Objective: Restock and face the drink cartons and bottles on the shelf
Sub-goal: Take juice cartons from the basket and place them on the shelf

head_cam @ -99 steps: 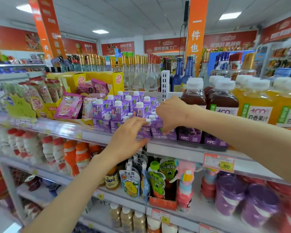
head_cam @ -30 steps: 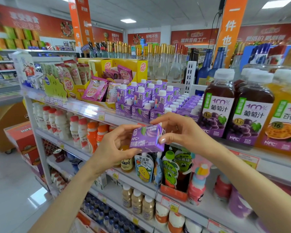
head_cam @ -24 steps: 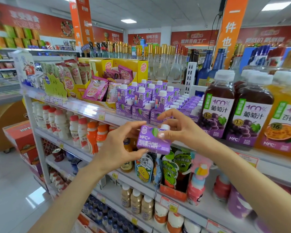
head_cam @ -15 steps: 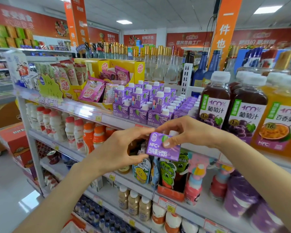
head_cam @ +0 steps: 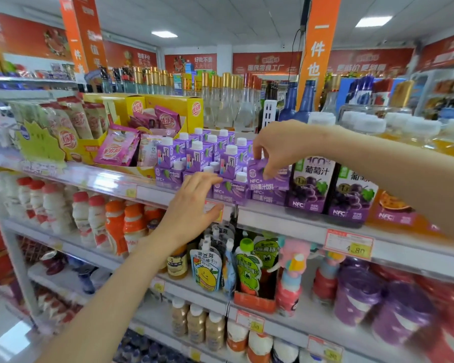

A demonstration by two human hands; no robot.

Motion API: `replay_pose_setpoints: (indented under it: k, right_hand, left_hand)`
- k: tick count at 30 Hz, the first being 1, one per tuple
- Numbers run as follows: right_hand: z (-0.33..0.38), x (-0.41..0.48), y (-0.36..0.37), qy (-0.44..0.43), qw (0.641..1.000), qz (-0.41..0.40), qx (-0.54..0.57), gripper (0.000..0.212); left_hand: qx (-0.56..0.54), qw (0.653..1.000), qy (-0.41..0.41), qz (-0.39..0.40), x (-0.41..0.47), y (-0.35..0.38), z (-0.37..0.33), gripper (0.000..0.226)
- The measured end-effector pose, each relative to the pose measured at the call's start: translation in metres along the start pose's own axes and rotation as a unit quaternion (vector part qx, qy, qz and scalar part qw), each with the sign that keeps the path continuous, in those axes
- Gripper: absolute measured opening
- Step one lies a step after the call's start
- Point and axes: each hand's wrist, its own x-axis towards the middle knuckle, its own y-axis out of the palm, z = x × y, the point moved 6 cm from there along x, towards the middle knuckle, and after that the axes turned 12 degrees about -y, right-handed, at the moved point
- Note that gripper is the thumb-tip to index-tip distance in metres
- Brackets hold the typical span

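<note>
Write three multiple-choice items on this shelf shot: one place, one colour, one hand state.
1. Where is the small purple juice carton under the right hand?
A. On the front purple carton, beside the dark grape-juice bottles
B. On the floor
C. In a shopping basket
2. What colour are the stacked purple cartons' screw caps?
A. Red
B. White
C. Green
3. The right hand is:
A. Flat, palm up
B. Hanging free
C. Pinching the carton
Key: A, it sits atop the front carton, bottles alongside. B, all caps are white. C, fingers curl round its top.
</note>
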Motion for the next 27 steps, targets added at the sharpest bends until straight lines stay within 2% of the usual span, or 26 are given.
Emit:
replay_pose_setpoints:
  k: [10, 21, 24, 27]
  right_hand:
    - [-0.013, 0.017, 0.035, 0.051, 0.998, 0.017, -0.015, 0.041]
    - [0.006, 0.007, 0.044, 0.028, 0.998, 0.009, -0.058, 0.038]
    - [0.009, -0.009, 0.025, 0.02, 0.997, -0.057, -0.051, 0.034]
    - [0.01, -0.041, -0.003, 0.017, 0.983, -0.183, 0.01, 0.019]
  left_hand:
    - [-0.035, 0.999, -0.003, 0.033, 0.003, 0.01, 0.008, 0.04]
    - [-0.062, 0.995, 0.047, 0.058, 0.005, 0.007, 0.0, 0.031]
    - [-0.06, 0.993, 0.072, 0.078, 0.008, 0.006, -0.007, 0.03]
    - [-0.093, 0.986, 0.085, 0.105, 0.013, 0.003, -0.017, 0.031]
